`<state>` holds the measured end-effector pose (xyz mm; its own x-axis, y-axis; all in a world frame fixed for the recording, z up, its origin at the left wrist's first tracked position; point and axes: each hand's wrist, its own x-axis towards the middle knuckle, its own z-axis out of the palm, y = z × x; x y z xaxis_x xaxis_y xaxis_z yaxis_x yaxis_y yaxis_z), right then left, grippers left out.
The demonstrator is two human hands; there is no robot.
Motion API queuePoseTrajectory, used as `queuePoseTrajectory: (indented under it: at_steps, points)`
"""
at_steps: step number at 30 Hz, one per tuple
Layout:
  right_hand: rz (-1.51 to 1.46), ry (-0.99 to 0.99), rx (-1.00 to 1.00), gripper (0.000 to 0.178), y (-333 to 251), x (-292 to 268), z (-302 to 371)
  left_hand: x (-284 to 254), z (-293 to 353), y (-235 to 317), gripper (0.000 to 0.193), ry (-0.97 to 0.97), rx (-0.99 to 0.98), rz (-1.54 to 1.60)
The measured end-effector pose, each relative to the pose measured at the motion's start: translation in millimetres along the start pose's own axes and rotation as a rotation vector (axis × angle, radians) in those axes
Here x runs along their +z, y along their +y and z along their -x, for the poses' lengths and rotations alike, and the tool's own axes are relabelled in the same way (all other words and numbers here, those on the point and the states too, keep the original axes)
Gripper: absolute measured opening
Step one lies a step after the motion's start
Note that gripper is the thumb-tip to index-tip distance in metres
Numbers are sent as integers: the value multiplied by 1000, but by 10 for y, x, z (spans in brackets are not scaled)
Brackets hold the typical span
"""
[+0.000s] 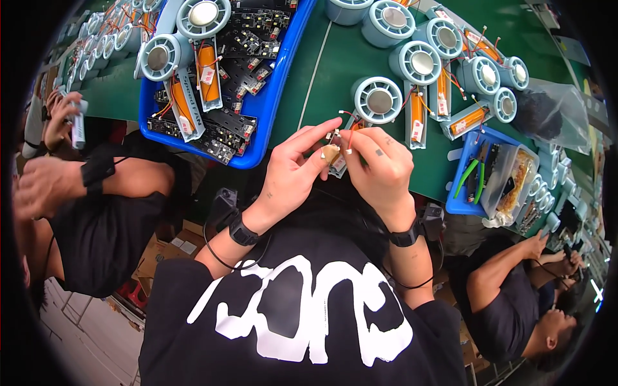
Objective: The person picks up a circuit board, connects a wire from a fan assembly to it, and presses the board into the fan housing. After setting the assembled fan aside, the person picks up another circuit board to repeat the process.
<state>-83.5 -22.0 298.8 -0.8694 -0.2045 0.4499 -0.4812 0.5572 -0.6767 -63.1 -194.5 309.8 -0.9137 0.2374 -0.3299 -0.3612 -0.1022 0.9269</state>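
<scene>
Close together near the table's front edge, both my hands are pinched. Between the fingertips of my left hand [290, 170] is something small, mostly covered; a tan covering [330, 153] shows at the thumb. My right hand [381, 168] pinches a thin reddish wire [351, 139] with a small white plug [349, 152] hanging from it. Just beyond the fingers stands a light-blue handheld fan [378, 101] with a round metal centre. Its handle runs back under my hands, where a silver-grey end [338, 166] shows; the fingers hide the rest.
At left, a blue tray [261, 145] holds black circuit boards [241, 122] and two fans. More fans with orange batteries [443, 96] lie on the green table [335, 71] to the right. A small blue bin [458, 193] contains green-handled pliers [473, 180]. People work on both sides.
</scene>
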Motion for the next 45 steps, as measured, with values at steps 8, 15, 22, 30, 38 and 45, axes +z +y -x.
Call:
queuePoseTrajectory:
  at_steps: [8, 15, 22, 30, 38, 45]
  points:
    - [5, 37, 39, 20, 8, 8, -12, -7, -7, -13, 41, -7, 7, 37]
    - [-12, 13, -18, 20, 13, -21, -30, 6, -4, -11, 41, -12, -28, 85]
    - [-12, 9, -3, 23, 20, -25, -24, 9, -1, -19, 41, -19, -13, 63]
    - [1, 19, -17, 23, 21, -2, -24, 4, -7, 20, 42, -26, -13, 36]
    - [-14, 32, 25, 23, 29, 14, -12, -21, -25, -10, 40, -33, 19, 26]
    - [4, 37, 27, 22, 17, 22, -13, 2, -18, 6, 41, -26, 0, 61]
